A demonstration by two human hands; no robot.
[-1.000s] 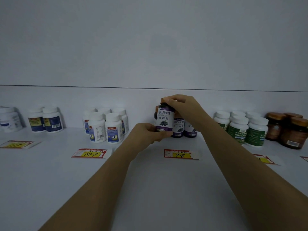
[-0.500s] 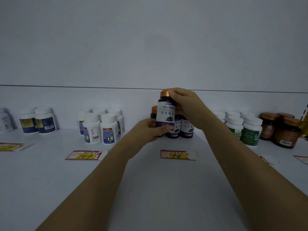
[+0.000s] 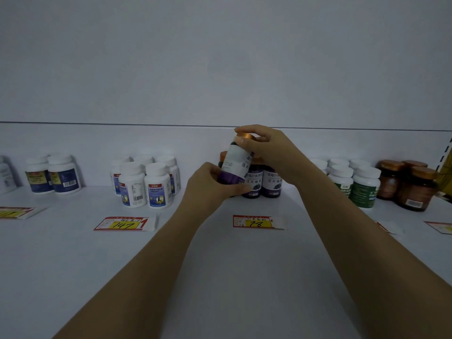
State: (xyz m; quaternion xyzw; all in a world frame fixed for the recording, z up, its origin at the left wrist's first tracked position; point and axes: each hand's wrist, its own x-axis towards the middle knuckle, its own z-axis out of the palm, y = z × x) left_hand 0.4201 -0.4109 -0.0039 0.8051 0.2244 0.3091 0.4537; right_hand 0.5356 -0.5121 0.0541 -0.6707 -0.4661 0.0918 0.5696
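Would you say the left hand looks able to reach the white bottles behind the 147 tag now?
Probably not yet: the left hand grips the base of the purple bottle, the right hand its cap. The shelf toward the white bottles looks free once it lets go.

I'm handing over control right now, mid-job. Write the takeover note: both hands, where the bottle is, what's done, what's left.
Left hand: grips the lower body of the purple-label bottle.
Right hand: fingers curled round its copper cap.
Bottle: held off the shelf, tilted with the cap leaning right, in front of the other purple-label bottles, which stand behind the price tag marked 78.
Done: the bottle is in hand, clear of its group.
Left: probably set it upright with its group, front label facing out, then release both hands.
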